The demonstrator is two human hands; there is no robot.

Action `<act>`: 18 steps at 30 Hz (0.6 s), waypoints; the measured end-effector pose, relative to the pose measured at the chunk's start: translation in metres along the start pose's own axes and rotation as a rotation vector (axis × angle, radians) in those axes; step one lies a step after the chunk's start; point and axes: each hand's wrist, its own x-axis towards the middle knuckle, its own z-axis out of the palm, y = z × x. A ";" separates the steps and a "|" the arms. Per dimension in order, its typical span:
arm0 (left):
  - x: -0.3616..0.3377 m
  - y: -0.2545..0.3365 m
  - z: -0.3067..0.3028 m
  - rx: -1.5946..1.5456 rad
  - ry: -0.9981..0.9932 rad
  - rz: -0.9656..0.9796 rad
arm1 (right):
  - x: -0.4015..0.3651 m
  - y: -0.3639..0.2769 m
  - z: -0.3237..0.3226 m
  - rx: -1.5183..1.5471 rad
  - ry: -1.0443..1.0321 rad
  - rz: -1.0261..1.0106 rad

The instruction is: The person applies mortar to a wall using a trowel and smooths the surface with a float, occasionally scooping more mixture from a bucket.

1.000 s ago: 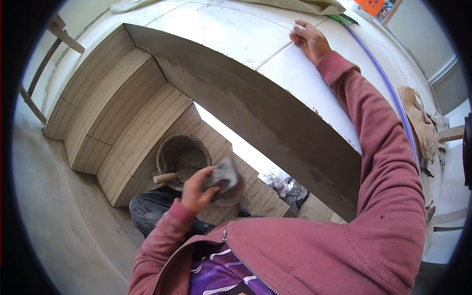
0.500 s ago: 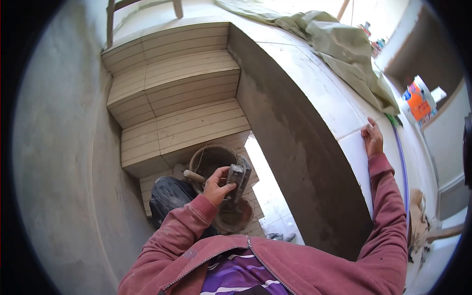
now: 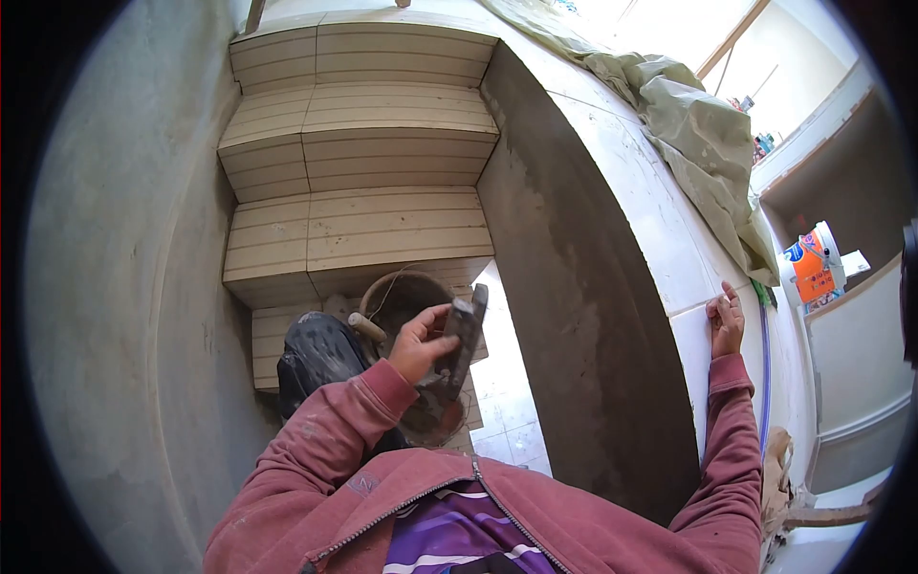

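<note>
My left hand (image 3: 421,344) is closed on a dark grey, mortar-caked plastering float (image 3: 461,346), tilted nearly edge-on; its far side is hidden. Below and behind it stands a dirty bucket (image 3: 387,292) with a thin wire handle. A tool with a pale, rounded handle (image 3: 366,327) leans at the bucket's rim. Under the float, partly covered, is a second mortar-stained container (image 3: 448,421). My right hand (image 3: 727,323) rests on the white tiled ledge (image 3: 684,273), its fingers loosely bent and apart, with nothing in them.
Tiled steps (image 3: 397,220) rise ahead between a grey plastered wall (image 3: 115,287) and a dark rendered side wall (image 3: 574,306). A green sheet (image 3: 703,124) drapes over the ledge. Farther right are a purple hose (image 3: 765,373) and an orange-labelled white bucket (image 3: 813,268).
The view has shifted, so the steps sit higher. My left hand still grips the float, which has turned slightly and is more upright. My right hand stays on the ledge.
</note>
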 end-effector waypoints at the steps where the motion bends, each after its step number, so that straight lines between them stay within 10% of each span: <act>1: 0.004 0.002 -0.002 -0.271 0.025 -0.090 | 0.001 0.001 0.000 -0.015 -0.018 -0.005; 5: 0.010 0.027 -0.011 -0.827 -0.199 -0.238 | 0.003 0.002 0.000 -0.060 -0.035 -0.041; 18: 0.028 0.037 -0.030 -0.569 0.050 -0.036 | 0.005 0.003 0.000 -0.134 -0.054 -0.024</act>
